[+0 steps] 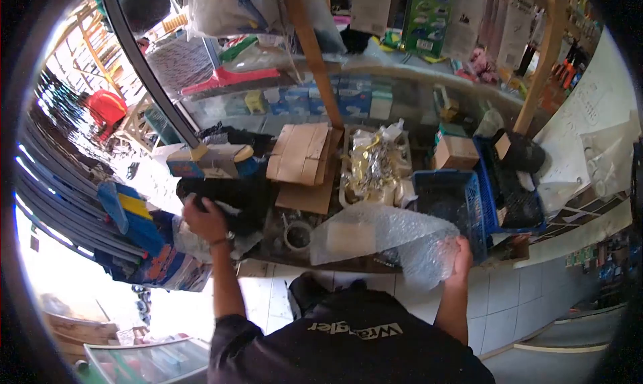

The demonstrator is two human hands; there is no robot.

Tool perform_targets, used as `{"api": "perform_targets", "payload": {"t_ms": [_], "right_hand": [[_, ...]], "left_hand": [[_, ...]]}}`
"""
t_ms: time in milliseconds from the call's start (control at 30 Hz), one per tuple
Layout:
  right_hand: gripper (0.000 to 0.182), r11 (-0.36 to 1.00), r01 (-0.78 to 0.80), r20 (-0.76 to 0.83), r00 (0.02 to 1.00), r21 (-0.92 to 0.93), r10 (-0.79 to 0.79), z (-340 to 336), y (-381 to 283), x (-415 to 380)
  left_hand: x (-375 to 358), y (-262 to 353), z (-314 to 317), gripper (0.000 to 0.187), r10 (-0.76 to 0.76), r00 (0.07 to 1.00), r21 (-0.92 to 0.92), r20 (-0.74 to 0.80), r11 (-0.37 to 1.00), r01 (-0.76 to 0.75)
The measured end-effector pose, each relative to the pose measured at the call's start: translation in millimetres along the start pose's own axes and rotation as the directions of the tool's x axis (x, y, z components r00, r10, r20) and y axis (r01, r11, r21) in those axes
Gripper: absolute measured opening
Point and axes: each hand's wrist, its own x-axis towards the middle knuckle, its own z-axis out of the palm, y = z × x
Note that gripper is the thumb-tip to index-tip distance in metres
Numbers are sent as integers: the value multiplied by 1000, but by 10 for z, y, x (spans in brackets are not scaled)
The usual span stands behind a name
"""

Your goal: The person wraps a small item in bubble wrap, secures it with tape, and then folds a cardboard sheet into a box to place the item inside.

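A sheet of clear bubble wrap (355,233) stretches over the front of the counter, its right end bunched and hanging past the edge. My right hand (461,258) is closed on that right end. On the left, my left hand (204,221) has bent fingers beside a black bag (251,200); clear plastic (194,242) lies just below it, and what the fingers grip is too small to tell. A round container (297,235) stands between the hands. Behind the wrap is a tray (345,176) of shiny gold and silver packets.
Folded cardboard (298,153) lies behind the round container. Blue baskets (482,213) and a small box (457,151) stand at the right. A wooden post (311,56) rises at the back. Grey pipes (67,210) line the left side, and a person in red (106,109) is beyond.
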Motion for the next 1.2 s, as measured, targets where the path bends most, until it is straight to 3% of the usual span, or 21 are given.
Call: {"api": "perform_targets", "payload": {"t_ms": [67,100,133,167,200,267,367,500,600,633,733,767,800,867,900,967,1000,1067,1100,1200], "right_hand": [[18,1000,11,7,1000,-3,-11,18,-22,-81],[21,999,17,22,1000,-50,-16,58,-65,-140],[20,997,24,39,999,-73,-21,45,-87,-126],[19,995,29,59,998,-100,-24,2,-113,-90],[18,991,32,78,997,-129,-22,-27,-129,-86],[16,961,112,71,993,-251,-97,19,-207,-189],[15,896,205,107,978,-395,-177,-181,-239,-107],[16,743,327,230,944,-584,-234,-295,-254,-153],[17,553,368,311,929,-747,-198,-373,-257,-265],[17,516,358,329,932,-778,-150,-372,-265,-354],[18,447,345,383,924,-825,-5,-501,-201,-626],[19,420,367,422,906,-830,42,-568,-144,-713],[20,395,386,454,887,-834,91,-634,-72,-795],[23,144,385,406,896,-912,178,-746,93,-951],[25,14,376,370,904,-926,215,-801,178,-1033],[30,-202,354,292,914,-913,281,-927,331,-1221],[33,-312,342,246,919,-886,309,-1017,415,-1310],[38,-228,386,326,909,-894,261,-1294,587,-1377],[38,-192,376,325,911,-906,253,-1329,622,-1422],[39,-181,363,327,924,-914,198,-1123,571,-1634]], "left_hand": [[-608,244,-217,22,152,988,-151,35,978,-145],[-1023,311,-230,16,49,989,-360,141,933,5],[-1373,419,-313,11,-19,941,-381,337,912,155],[-1760,405,-321,11,-106,800,-453,591,777,438],[-2020,433,-411,18,-61,632,-337,773,804,490],[-2588,285,-420,34,-164,74,29,984,547,836],[-2563,532,-735,47,-101,-123,156,987,455,877],[-2386,699,-669,50,-119,-272,292,955,211,933],[-2384,747,-522,42,-140,-194,219,971,199,955],[-2389,761,-511,29,-148,-160,182,976,151,972],[-2353,822,-524,19,-160,36,-11,987,157,988],[-2302,842,-573,19,-137,55,-36,989,138,990],[-2355,762,-544,21,-83,159,-137,984,220,966],[-2488,545,-441,24,55,341,-337,938,363,869],[-2387,583,-495,27,92,367,-377,926,305,874],[-2178,686,-661,33,160,417,-442,895,173,880],[-2074,728,-717,35,248,368,-390,896,46,919],[-1865,742,-766,39,419,297,-237,858,-190,953],[-1793,706,-766,40,529,354,-226,772,-293,929],[-1437,706,-945,25,588,259,-1,766,-403,915]]}}
